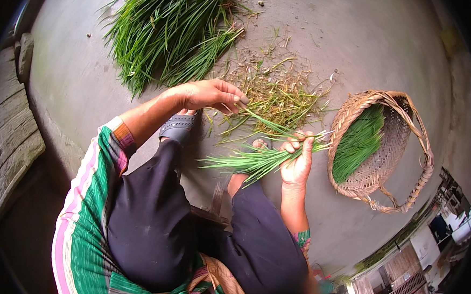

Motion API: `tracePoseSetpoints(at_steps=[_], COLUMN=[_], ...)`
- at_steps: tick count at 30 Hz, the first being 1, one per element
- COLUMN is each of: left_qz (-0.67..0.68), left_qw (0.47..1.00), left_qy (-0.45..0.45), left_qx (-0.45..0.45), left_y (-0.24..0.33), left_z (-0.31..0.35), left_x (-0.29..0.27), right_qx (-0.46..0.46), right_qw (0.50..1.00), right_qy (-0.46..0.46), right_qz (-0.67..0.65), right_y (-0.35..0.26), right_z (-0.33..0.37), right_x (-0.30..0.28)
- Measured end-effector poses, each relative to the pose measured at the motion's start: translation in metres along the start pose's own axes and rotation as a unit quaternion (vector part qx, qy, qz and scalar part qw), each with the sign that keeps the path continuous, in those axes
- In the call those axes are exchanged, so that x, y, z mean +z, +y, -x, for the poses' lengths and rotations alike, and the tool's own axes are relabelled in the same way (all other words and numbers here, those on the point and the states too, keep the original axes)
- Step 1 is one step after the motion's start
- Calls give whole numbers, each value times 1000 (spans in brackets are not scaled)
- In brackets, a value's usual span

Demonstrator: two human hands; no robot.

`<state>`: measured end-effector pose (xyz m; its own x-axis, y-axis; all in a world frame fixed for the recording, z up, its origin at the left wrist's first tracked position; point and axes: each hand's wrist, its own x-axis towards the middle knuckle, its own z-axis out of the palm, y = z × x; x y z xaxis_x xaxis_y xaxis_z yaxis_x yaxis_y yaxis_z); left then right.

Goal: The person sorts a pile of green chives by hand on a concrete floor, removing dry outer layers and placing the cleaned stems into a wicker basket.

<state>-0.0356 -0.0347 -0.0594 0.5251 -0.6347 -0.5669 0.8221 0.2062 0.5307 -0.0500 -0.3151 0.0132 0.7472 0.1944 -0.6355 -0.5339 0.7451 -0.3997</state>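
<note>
Floor [350, 41], grey and smooth, forms the work surface. Upper left: heap of long green stalks [167, 29], loose and the largest stock in view; judged as the portion left to process. Right: woven basket [394, 148], tilted, its mouth facing the work area and its handle toward the far right. Inside lies a layer of aligned green stalks [357, 146], judged as the finished portion. The heap exceeds this layer, so the work appears well short of complete. Centre: litter of yellowed stems [273, 98], apparently discarded matter, between heap and basket.

Working position: between the litter and the knees. Right hand [297, 164] holds the bundle of green stalks [240, 162], fingers wrapped around it, thumb pressed along it. Green ends fan left over the right knee; pale ends point right, just beside the basket rim. Left hand [211, 95] is raised above the sandal [177, 127], thumb and forefinger pinching the tip of a thin strand [266, 123] that runs to the bundle; strand count cannot be told.

Clearances: the rim limits rightward travel of the right hand at its present height. The left hand has open room upward and leftward, bounded by the heap's lower edge.
</note>
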Motion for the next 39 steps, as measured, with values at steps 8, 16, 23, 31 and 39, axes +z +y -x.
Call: tracePoseSetpoints(at_steps=[8, 16, 23, 31, 39], left_qz=[-36, -386, -274, -463, -361], left_qw=[998, 909, 934, 851, 919], left_qy=[-31, 74, 203, 247, 91], left_qx=[40, 137, 108, -7, 129], left_y=[1, 8, -21, 7, 29], left_z=[-2, -1, -23, -13, -2], left_x=[14, 30, 21, 3, 40], right_qx=[6, 1, -25, 16, 39], right_qw=[1000, 999, 990, 981, 964], right_qy=[27, 40, 11, 26, 100], right_qz=[-9, 23, 141, 192, 244], right_y=[0, 2, 11, 19, 20], right_z=[-4, -6, 0, 2, -2], right_x=[0, -2, 9, 16, 9])
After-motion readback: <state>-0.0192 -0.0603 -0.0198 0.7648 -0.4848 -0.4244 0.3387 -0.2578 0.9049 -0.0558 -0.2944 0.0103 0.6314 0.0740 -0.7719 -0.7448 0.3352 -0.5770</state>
